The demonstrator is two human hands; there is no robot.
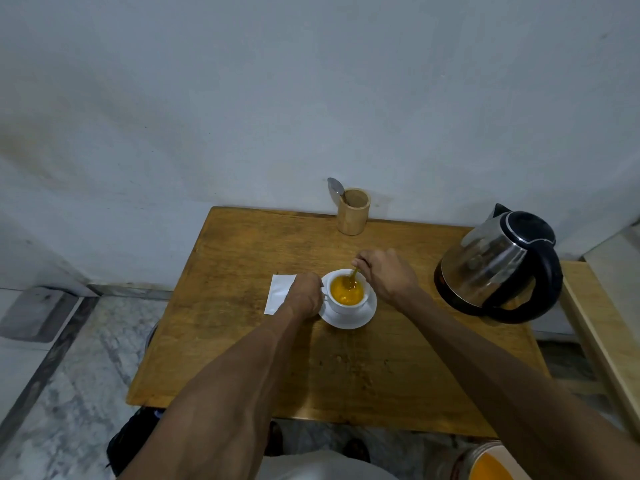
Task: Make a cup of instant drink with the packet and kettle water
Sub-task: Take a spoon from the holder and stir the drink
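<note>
A white cup (341, 305) full of orange drink stands on a white saucer (360, 318) in the middle of the wooden table (242, 334). My right hand (386, 277) pinches a spoon (352, 278) whose bowl dips into the drink. My left hand (304, 294) is closed at the cup's handle on its left side. A white packet (277, 297) lies flat just left of that hand, partly covered by it. The steel and black kettle (498, 266) sits at the table's right edge.
A wooden holder (353, 213) with a second spoon (335, 188) stands at the table's back edge against the wall. A pale wooden ledge (602, 341) runs along the right side. An orange-lidded container (488, 462) is at the bottom right, below the table.
</note>
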